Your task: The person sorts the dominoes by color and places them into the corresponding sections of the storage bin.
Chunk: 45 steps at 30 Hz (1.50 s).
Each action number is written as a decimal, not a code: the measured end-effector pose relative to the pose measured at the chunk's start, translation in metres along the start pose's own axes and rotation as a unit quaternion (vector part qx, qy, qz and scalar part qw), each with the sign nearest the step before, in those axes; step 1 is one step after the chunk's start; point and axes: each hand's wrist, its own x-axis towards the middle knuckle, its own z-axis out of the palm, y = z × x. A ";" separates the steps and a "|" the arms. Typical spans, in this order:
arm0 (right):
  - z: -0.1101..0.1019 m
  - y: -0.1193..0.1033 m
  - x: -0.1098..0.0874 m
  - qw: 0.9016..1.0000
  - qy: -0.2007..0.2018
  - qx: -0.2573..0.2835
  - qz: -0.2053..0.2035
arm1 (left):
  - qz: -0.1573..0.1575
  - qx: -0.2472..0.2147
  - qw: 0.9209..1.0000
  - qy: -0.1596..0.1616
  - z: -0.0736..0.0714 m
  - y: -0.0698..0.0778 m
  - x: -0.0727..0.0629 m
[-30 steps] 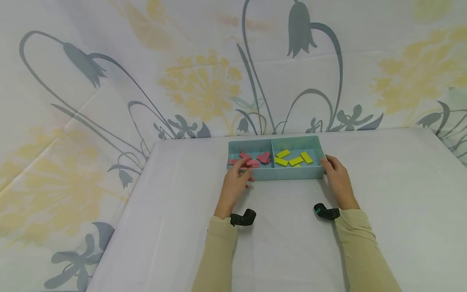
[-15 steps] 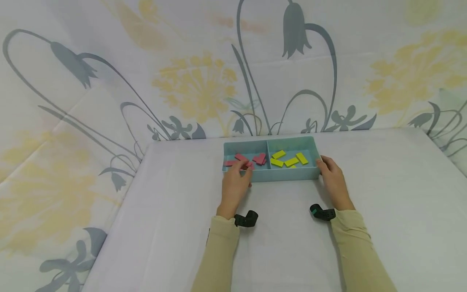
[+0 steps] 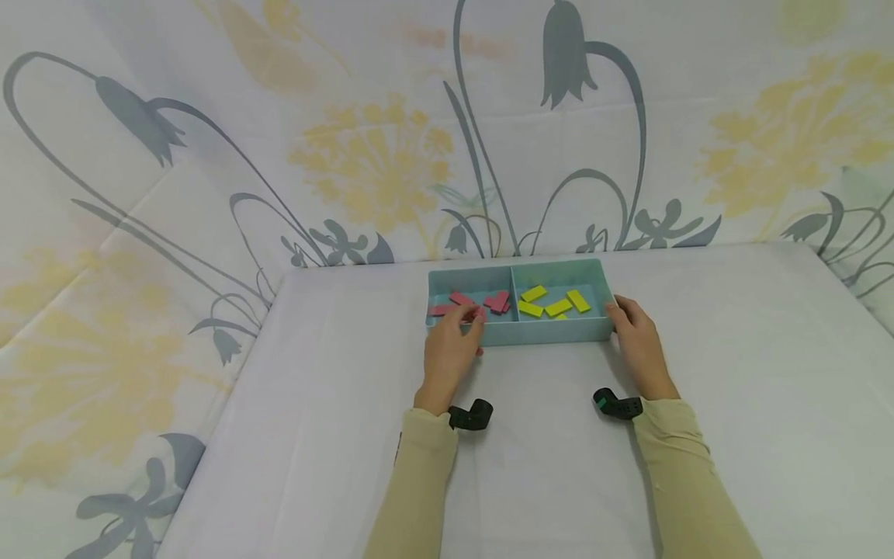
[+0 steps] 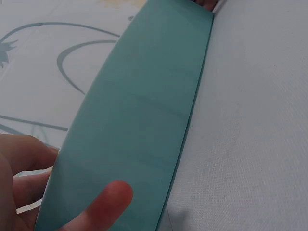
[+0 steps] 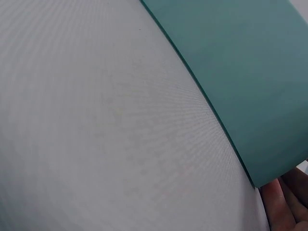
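Note:
A pale teal two-compartment box sits at the back of the white table. Pink flat domino-like blocks lie loose in its left compartment, yellow ones in its right. My left hand reaches over the front wall and pinches a pink block, mostly covered by its fingers. In the left wrist view, one finger stays outside the front wall, and the pinched block is hidden. My right hand grips the box's front right corner; the right wrist view shows its fingers by that corner.
White cloth covers the table. A flower-print cloth hangs behind the box and along the left side. A black wrist device is strapped to each arm.
My left fingers have closed together on a pink block at the compartment's front. The right hand stays on the corner. The head view has shifted slightly, moving the whole scene a little left.

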 end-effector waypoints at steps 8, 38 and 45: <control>-0.002 -0.002 -0.001 1.000 0.000 -0.002 -0.004 | -0.002 -0.063 0.997 -0.032 -0.004 -0.005 0.003; -0.003 -0.001 -0.004 1.000 -0.004 0.020 0.013 | -0.006 -0.057 0.996 -0.064 -0.009 -0.012 0.001; 0.003 -0.007 -0.005 0.999 0.026 0.004 0.028 | 0.015 -0.050 0.998 -0.046 -0.007 -0.011 0.000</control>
